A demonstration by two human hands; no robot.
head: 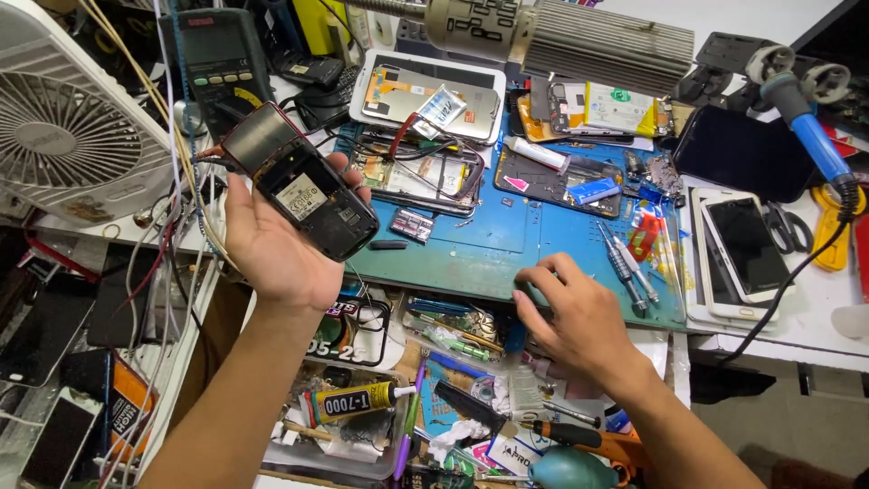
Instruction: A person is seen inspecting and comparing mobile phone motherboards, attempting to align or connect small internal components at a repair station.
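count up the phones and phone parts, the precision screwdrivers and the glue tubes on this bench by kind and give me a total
Whole phones: 4, the black phone in the left hand, a dark one, two white.
Opened phones or parts on the mat: 4
Precision screwdrivers: 2
Glue tubes: 1
Total: 11

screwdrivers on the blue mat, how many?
2: both metal screwdrivers lie side by side at the blue mat's right edge, beside the right hand. Clutter may hide more.

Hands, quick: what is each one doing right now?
Left hand: closed around a small black phone, its back cover off, lifted above the bench.
Right hand: holding nothing visible; fingertips resting on the blue work mat edge.
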